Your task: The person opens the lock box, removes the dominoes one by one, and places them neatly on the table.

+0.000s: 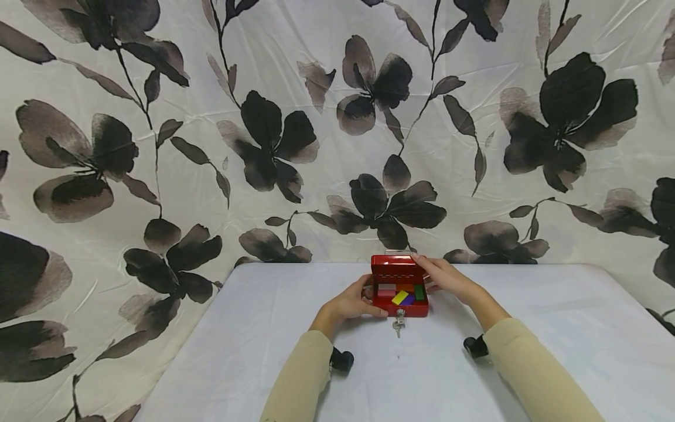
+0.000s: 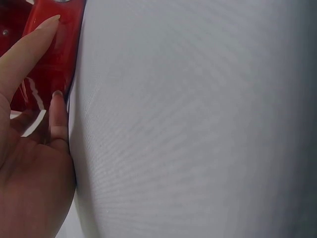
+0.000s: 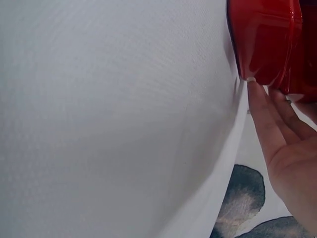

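Note:
A small red metal cash box (image 1: 403, 309) stands on the white table with its lid (image 1: 392, 266) raised. Inside lie several colored blocks, among them a yellow one (image 1: 399, 298), a pink one (image 1: 387, 291) and a green one (image 1: 419, 292). Keys (image 1: 398, 326) hang at the lock on the front. My left hand (image 1: 348, 303) grips the box's left side, thumb along the front and fingers around the side. My right hand (image 1: 448, 278) reaches to the right side, one finger at the lid's top corner; lower fingers (image 3: 262, 109) extend straight against the box's side.
The white cloth-covered table (image 1: 253, 351) ends just behind the box. A patterned curtain (image 1: 316, 146) with dark flowers hangs beyond that edge. Black wrist devices (image 1: 343, 359) sit under both sleeves.

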`<state>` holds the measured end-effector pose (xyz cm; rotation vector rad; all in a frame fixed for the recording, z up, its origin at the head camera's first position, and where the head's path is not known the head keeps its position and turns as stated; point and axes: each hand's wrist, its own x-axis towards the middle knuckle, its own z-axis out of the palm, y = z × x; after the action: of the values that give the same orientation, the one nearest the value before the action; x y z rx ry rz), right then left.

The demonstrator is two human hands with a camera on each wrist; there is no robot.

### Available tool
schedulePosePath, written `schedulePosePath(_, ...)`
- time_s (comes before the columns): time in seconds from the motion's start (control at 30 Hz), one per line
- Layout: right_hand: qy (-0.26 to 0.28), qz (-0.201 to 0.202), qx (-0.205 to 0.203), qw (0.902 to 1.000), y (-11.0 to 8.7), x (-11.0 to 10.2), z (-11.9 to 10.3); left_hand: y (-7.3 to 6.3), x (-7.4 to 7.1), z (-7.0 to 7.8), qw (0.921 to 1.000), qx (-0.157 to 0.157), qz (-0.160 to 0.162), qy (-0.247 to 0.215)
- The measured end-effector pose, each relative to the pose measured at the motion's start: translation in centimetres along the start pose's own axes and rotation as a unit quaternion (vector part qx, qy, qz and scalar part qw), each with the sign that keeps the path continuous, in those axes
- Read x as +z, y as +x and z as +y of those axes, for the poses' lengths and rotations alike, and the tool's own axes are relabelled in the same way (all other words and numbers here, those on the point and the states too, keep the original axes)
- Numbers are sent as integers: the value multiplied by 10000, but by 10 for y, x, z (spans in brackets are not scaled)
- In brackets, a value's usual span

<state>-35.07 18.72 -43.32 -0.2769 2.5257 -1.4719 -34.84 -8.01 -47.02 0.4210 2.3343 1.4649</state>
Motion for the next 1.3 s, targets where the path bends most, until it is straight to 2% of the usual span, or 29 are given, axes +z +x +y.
schedulePosePath(0.3, 30, 141, -7, 9999, 2, -1, -5, -3, -1, 2, 9999, -10, 57, 161)
schedulePosePath(0.53, 26, 405, 227, 9989, 6, 0, -4, -4, -1, 4, 9996, -30, 91, 269)
schedulePosePath(0.83, -37, 588, 356, 9976, 8, -1, -6, -3, -1, 2, 9996, -63, 132, 260)
schedulePosePath(1.07, -66, 736, 401, 9965, 9, -1, -6, -8, 0, 5, 9995, -162, 178, 197)
schedulePosePath(1.3, 93, 822, 503, 9953, 11, -1, -6, -8, 0, 4, 9993, -142, 161, 294)
